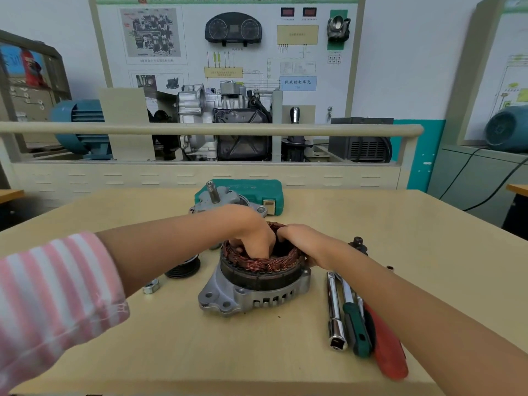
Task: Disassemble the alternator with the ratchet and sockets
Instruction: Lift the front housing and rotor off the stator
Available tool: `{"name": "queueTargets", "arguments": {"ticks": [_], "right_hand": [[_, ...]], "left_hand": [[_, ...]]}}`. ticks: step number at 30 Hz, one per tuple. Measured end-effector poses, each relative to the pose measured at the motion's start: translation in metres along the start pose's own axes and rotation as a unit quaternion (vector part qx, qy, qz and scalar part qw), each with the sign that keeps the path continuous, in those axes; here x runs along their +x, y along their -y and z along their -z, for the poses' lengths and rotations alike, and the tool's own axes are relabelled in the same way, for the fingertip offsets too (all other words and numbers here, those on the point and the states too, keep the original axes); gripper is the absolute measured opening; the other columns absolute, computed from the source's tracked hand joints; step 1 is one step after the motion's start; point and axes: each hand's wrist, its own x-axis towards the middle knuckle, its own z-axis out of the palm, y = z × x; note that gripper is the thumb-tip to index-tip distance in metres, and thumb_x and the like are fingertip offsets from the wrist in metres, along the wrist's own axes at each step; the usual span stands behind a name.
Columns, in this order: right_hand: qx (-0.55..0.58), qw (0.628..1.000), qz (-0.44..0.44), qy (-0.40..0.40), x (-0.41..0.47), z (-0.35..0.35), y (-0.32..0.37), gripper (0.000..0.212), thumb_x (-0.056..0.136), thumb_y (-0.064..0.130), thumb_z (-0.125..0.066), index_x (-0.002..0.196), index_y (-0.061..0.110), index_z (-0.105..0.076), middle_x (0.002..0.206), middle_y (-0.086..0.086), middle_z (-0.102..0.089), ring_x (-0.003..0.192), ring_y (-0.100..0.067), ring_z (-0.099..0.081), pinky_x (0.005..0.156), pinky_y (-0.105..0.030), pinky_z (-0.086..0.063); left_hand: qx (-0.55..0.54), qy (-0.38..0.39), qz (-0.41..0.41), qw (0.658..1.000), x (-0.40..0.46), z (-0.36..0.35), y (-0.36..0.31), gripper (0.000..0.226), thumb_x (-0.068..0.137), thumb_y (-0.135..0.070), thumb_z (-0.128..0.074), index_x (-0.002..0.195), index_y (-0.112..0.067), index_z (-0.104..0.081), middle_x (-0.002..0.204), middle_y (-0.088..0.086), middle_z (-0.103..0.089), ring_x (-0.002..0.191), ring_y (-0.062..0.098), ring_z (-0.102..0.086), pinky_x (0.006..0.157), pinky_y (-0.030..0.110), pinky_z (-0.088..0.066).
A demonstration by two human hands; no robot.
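My left hand (251, 232) reaches inside the copper stator (263, 261) at table (171, 338) centre, fingertips hidden. My right hand (300, 241) grips its rim. Green case (257, 192) lettering is unreadable.

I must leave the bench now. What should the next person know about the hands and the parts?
Left hand: fingers down inside the stator, gripping its copper ring. Right hand: gripping the ring's far right edge.
Stator sits in the rear housing at table centre.
Done: front cover with shaft, pulley and nut are off.
Left: lift the stator out. Ratchet lies to the right.
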Motion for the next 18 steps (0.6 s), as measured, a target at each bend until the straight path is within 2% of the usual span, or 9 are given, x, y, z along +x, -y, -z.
{"name": "queueTargets", "arguments": {"ticks": [3,6,9,12,14,16,18], "right_hand": [[0.004,1.0,0.0,0.002,0.001,0.0,0.0,0.014,0.09,0.019,-0.04,0.092,0.013,-0.052,0.097,-0.013,-0.059,0.089,-0.027,-0.054,0.073,-0.033,-0.043],[0.004,1.0,-0.003,0.0,0.002,0.0,0.0,0.013,0.089,0.019,-0.041,0.092,0.012,-0.052,0.097,-0.014,-0.059,0.088,-0.027,-0.054,0.073,-0.033,-0.043],[0.005,1.0,-0.002,0.002,0.003,0.001,-0.001,0.013,0.089,0.02,-0.041,0.092,0.012,-0.052,0.096,-0.014,-0.06,0.088,-0.027,-0.055,0.074,-0.034,-0.044],[0.004,1.0,0.001,0.005,0.002,0.001,-0.002,0.014,0.09,0.02,-0.04,0.084,0.014,-0.051,0.091,-0.012,-0.059,0.088,-0.026,-0.055,0.077,-0.035,-0.045],[0.009,1.0,0.003,0.006,0.002,0.001,-0.003,0.013,0.089,0.02,-0.04,0.083,0.015,-0.05,0.09,-0.012,-0.059,0.087,-0.026,-0.055,0.075,-0.034,-0.045],[0.013,1.0,0.0,0.007,0.003,0.001,-0.003,0.013,0.09,0.021,-0.04,0.086,0.014,-0.051,0.093,-0.013,-0.059,0.089,-0.027,-0.055,0.075,-0.034,-0.044],[0.005,1.0,0.0,0.005,0.002,0.0,-0.002,0.018,0.092,0.025,-0.04,0.091,0.013,-0.053,0.099,-0.014,-0.061,0.096,-0.029,-0.058,0.079,-0.036,-0.046]], "left_hand": [[0.052,-0.022,-0.019,0.998,0.003,-0.003,-0.002,0.012,0.094,-0.016,-0.051,0.097,-0.008,-0.058,0.072,0.002,-0.053,0.061,0.016,-0.054,0.052,0.021,-0.042],[0.04,-0.03,-0.047,0.998,0.004,-0.005,0.002,0.009,0.093,-0.012,-0.051,0.097,-0.009,-0.058,0.082,0.004,-0.057,0.079,0.022,-0.053,0.071,0.029,-0.043],[0.036,-0.048,-0.062,0.996,0.003,-0.006,0.004,0.015,0.092,-0.009,-0.05,0.101,-0.002,-0.061,0.088,0.006,-0.057,0.081,0.021,-0.052,0.071,0.028,-0.042],[0.006,-0.06,-0.081,0.995,-0.003,0.002,0.009,0.007,0.088,-0.011,-0.055,0.092,-0.014,-0.059,0.086,0.0,-0.057,0.077,0.015,-0.053,0.064,0.022,-0.043],[-0.011,-0.038,-0.074,0.996,-0.007,0.006,0.011,0.004,0.088,-0.015,-0.058,0.089,-0.019,-0.058,0.092,0.0,-0.059,0.084,0.016,-0.057,0.069,0.023,-0.046],[0.026,-0.024,-0.069,0.997,-0.005,0.004,0.008,0.013,0.09,-0.015,-0.057,0.103,-0.018,-0.06,0.1,0.003,-0.058,0.091,0.019,-0.056,0.076,0.026,-0.046],[0.067,-0.043,-0.067,0.995,-0.001,-0.002,0.002,0.027,0.091,-0.012,-0.054,0.118,-0.01,-0.059,0.104,0.007,-0.06,0.093,0.022,-0.055,0.08,0.029,-0.045]]}}
